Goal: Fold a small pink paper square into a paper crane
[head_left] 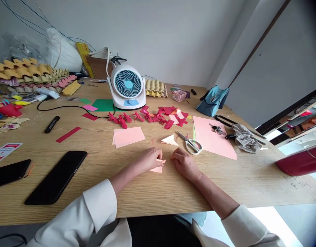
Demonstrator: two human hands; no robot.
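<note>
With my left hand [153,160] I am gripping a small folded pink paper [157,169], pinched between the thumb and the fingers. This paper is low over the tabletop [153,195] in front of me, and a part of it comes out under my fingers. My right hand [184,163] is just beside it, on the right, with the fingers bent inward; I cannot tell if something is between them.

A little beyond my hands there is a pale folded paper [170,140], which has a pointed shape. To the right of it lie the scissors [193,146] with white handles, near my right hand, their blades pointing away from me and to the left. On the other side, beyond my left hand, I have some pink rectangular sheets [129,137], one overlapping another.

Farther away, many red paper pieces [149,116] make a loose row in front of the white fan [129,85]. At the right there is a large pink sheet [211,140], and a bunch of keys [218,129] rests on it. Well to my left are a black marker [52,124] and a black flat device [56,178].
</note>
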